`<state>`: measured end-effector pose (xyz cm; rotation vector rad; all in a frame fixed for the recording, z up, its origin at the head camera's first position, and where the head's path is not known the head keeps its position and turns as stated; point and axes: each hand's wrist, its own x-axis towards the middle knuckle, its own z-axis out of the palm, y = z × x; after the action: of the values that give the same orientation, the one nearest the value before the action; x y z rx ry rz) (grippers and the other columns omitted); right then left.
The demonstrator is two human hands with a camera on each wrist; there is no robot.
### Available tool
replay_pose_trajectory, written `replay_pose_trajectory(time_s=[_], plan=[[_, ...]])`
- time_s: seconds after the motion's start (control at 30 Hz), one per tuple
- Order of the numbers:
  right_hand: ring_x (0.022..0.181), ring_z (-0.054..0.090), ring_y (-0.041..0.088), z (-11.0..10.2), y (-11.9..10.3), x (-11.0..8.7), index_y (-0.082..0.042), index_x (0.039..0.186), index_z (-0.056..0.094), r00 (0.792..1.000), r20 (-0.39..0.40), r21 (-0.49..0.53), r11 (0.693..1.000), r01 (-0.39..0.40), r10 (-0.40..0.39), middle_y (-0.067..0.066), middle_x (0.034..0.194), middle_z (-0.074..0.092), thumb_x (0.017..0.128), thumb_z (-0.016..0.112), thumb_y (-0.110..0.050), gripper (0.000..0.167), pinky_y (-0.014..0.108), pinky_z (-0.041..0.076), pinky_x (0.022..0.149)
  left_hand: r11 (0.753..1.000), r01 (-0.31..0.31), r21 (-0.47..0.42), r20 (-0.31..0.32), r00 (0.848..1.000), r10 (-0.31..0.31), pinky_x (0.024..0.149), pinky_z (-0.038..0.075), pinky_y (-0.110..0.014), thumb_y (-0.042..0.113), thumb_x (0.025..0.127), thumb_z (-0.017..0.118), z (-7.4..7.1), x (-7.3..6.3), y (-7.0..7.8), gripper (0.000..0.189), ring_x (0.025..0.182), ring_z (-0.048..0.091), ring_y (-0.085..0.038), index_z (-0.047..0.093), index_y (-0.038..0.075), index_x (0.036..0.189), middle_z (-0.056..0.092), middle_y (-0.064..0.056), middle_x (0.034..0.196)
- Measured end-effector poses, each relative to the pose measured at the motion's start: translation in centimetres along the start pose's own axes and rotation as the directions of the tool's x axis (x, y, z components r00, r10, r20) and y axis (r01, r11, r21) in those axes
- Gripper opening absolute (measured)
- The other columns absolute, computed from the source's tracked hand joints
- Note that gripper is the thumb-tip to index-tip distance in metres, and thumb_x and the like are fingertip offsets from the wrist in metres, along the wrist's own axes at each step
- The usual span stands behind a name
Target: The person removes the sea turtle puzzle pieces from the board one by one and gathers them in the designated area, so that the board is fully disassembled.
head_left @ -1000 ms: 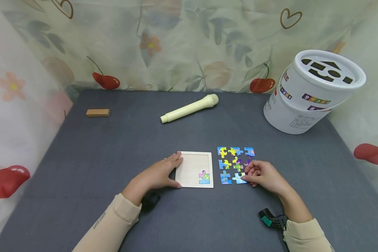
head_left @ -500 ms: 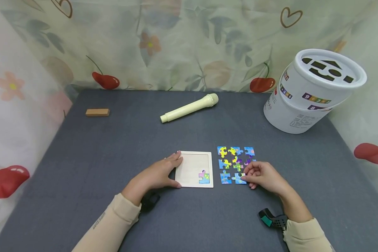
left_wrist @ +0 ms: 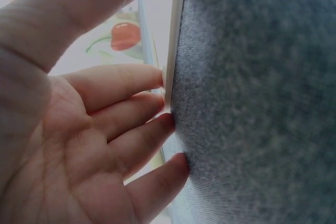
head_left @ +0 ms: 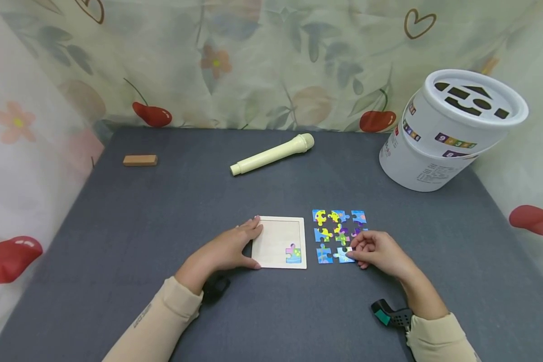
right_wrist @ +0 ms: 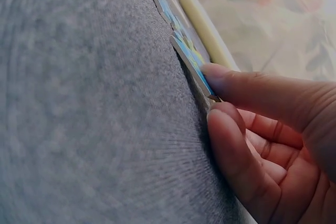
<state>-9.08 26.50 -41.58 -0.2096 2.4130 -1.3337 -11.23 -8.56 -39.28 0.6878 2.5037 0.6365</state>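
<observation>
A shallow wooden puzzle tray point(head_left: 272, 241) lies on the dark table, with one pink, green and blue puzzle piece point(head_left: 293, 255) in its lower right corner. My left hand point(head_left: 228, 246) touches the tray's left edge, thumb low and fingers high; the left wrist view shows the fingers point(left_wrist: 126, 129) extended, tips against the rim. Right of the tray, several loose pieces point(head_left: 338, 236) lie in rows. My right hand point(head_left: 380, 253) pinches the right edge of a blue puzzle piece point(head_left: 342, 255) in the nearest row. In the right wrist view its thumb point(right_wrist: 226, 80) presses the piece's top.
A cream toy microphone point(head_left: 271, 155) lies behind the tray. A small wooden block point(head_left: 140, 160) rests at the far left. At the back right stands a white bucket point(head_left: 434, 151) with shape holes in its lid. A patterned curtain point(head_left: 253, 65) hangs beyond the table.
</observation>
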Motion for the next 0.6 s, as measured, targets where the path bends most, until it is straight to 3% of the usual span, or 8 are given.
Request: replay_pose_trajectory(time_s=[0.27, 0.6], plan=[[0.051, 0.052, 0.007, 0.16, -0.61, -0.04, 0.003, 0.089, 0.057, 0.998, -0.060, -0.125, 0.991, -0.038, 0.030, 0.004, 0.065, 0.055, 0.079, 0.074, -0.019, 0.030, 0.024, 0.050, 0.048, 1.000, 0.002, -0.001, 0.002, 1.000, -0.002, 0.116, 0.021, -0.046, 0.030, 0.076, 0.077, -0.10, -0.01, 0.13, 0.086, 0.143, 0.019, -0.029, 0.032, 0.003, 0.144, 0.017, -0.011, 0.156], [0.051, 0.052, 0.007, 0.28, -0.90, -0.10, 0.000, 0.085, 0.058, 0.997, -0.069, -0.182, 0.983, -0.037, 0.025, 0.004, 0.066, 0.056, 0.080, 0.073, -0.021, 0.027, 0.024, 0.049, 0.047, 1.000, -0.013, -0.004, -0.002, 1.000, 0.013, 0.115, 0.021, -0.047, 0.028, 0.076, 0.077, -0.11, -0.04, 0.07, 0.085, 0.142, 0.020, -0.031, 0.032, 0.001, 0.143, 0.018, -0.013, 0.155]])
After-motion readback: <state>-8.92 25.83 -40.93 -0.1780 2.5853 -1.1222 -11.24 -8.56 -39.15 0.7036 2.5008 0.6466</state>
